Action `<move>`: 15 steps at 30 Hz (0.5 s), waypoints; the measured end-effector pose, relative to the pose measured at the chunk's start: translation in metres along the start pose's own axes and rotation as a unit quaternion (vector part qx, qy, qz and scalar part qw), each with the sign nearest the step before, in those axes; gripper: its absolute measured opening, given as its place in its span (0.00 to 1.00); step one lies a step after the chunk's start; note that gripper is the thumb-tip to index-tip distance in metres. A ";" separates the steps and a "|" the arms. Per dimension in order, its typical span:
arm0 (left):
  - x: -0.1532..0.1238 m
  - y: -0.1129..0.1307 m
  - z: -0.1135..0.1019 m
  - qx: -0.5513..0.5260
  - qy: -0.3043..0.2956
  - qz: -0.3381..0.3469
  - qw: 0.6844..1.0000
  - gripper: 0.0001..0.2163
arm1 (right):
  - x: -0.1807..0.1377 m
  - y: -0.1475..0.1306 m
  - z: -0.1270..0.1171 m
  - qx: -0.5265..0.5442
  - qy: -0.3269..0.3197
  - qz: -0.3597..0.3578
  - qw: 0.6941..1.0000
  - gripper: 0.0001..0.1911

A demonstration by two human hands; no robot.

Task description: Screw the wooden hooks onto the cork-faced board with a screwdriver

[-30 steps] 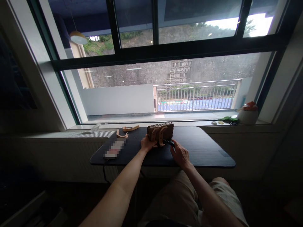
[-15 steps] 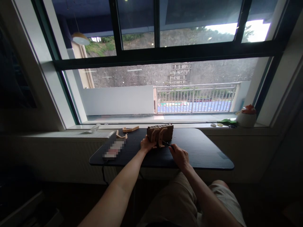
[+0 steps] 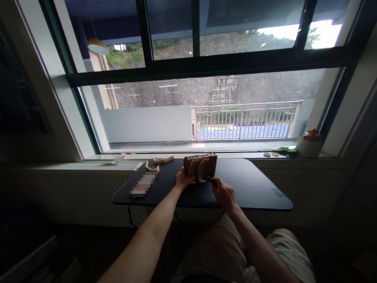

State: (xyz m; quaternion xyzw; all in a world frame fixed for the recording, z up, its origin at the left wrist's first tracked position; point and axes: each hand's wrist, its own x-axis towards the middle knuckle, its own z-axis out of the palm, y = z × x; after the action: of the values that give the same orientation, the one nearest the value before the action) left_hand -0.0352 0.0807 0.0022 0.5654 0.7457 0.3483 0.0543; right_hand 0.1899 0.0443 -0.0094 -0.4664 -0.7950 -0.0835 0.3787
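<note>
A brown wooden block assembly (image 3: 202,164) with pale curved wooden pieces fixed to its front stands near the back of a dark table (image 3: 253,188). My left hand (image 3: 183,179) grips its left end, fingers wrapped round it. My right hand (image 3: 223,193) is closed on a thin dark tool (image 3: 209,179) whose tip points at the lower right of the pale pieces.
Two loose pale wooden pieces (image 3: 163,160) (image 3: 151,168) lie at the table's back left, with a blurred flat item (image 3: 143,185) nearer me. A white pot with an orange top (image 3: 308,144) and small bits stand on the window sill at right. My knees are under the table's front edge.
Both hands stay on the block and the tool, almost unmoved. The view has shifted slightly.
</note>
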 end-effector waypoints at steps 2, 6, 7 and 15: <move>0.000 -0.001 0.001 -0.002 0.001 0.002 1.000 0.28 | 0.000 0.001 0.002 -0.006 -0.001 0.005 1.000 0.13; 0.000 -0.001 0.002 -0.004 0.001 0.003 1.000 0.27 | 0.000 0.002 0.003 -0.024 -0.002 0.016 1.000 0.14; 0.000 -0.001 0.002 -0.004 0.001 0.002 1.000 0.27 | 0.000 0.002 0.003 -0.028 -0.001 0.017 0.999 0.15; 0.000 0.001 0.000 0.000 0.001 -0.006 1.000 0.28 | -0.001 0.001 0.000 -0.031 0.024 -0.014 0.999 0.14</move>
State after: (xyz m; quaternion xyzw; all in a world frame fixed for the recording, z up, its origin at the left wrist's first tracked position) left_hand -0.0342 0.0807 0.0032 0.5608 0.7490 0.3483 0.0557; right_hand 0.1908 0.0448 -0.0104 -0.4647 -0.7893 -0.1245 0.3815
